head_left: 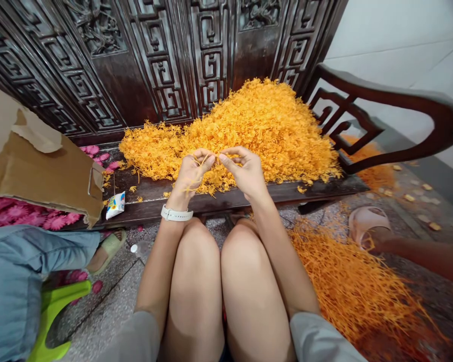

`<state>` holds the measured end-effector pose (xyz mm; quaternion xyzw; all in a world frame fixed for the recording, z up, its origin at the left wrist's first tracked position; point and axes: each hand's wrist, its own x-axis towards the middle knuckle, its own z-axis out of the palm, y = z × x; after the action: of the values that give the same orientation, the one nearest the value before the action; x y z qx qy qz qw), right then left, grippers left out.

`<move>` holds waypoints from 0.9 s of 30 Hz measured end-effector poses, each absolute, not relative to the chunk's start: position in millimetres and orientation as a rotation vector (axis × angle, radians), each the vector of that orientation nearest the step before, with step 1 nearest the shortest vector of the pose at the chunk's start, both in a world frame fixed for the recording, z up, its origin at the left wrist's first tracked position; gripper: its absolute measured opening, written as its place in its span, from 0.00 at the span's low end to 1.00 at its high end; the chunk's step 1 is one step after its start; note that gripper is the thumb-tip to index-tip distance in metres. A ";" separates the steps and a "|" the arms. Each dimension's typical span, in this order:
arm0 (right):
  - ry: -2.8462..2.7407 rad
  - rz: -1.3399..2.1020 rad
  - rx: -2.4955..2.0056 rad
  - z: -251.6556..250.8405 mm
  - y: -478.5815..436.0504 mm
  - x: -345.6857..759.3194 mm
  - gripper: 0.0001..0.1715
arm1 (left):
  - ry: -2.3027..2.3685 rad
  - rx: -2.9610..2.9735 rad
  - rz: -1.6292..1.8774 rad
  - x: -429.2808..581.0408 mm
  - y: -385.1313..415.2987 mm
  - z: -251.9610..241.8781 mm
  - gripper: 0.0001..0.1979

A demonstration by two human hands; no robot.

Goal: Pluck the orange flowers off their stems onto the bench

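Both my hands meet above the front edge of a big heap of small orange-yellow plastic flower pieces (264, 130). In my left hand (192, 173), thumb and forefinger are pinched together, and thin yellow plastic strands (201, 160) trail across its fingers and palm toward the wrist. My right hand (247, 171) pinches at a small yellow bit close to the left fingertips, its other fingers curled. The bit between the fingertips is too small to make out clearly. A white watch band (176, 213) circles my left wrist.
The heap lies on a dark wooden bench (226, 198) with a carved back and curved armrest (400, 90). At left stand a cardboard box (49, 171), pink flowers (18, 211), a small packet (115, 205) and a person's leg (60, 246). Orange strands (347, 281) cover the floor at right, beside another person's foot (370, 226).
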<state>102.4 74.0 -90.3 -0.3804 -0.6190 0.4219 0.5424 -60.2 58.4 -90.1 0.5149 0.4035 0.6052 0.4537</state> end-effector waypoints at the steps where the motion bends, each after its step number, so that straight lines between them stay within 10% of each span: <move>1: -1.441 1.058 -0.904 -90.1 73.3 102.2 0.28 | 0.982 1.275 1.494 -60.2 57.8 -89.3 0.20; 27: -2.148 0.654 -0.408 -11.3 -9.2 174.2 0.06 | 1.477 1.557 1.632 -57.8 29.5 -72.3 0.10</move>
<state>174.2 -9.2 -11.3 -0.1627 -0.8558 0.2603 0.4165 -57.8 29.5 -72.3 0.5633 0.5343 0.5902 0.2210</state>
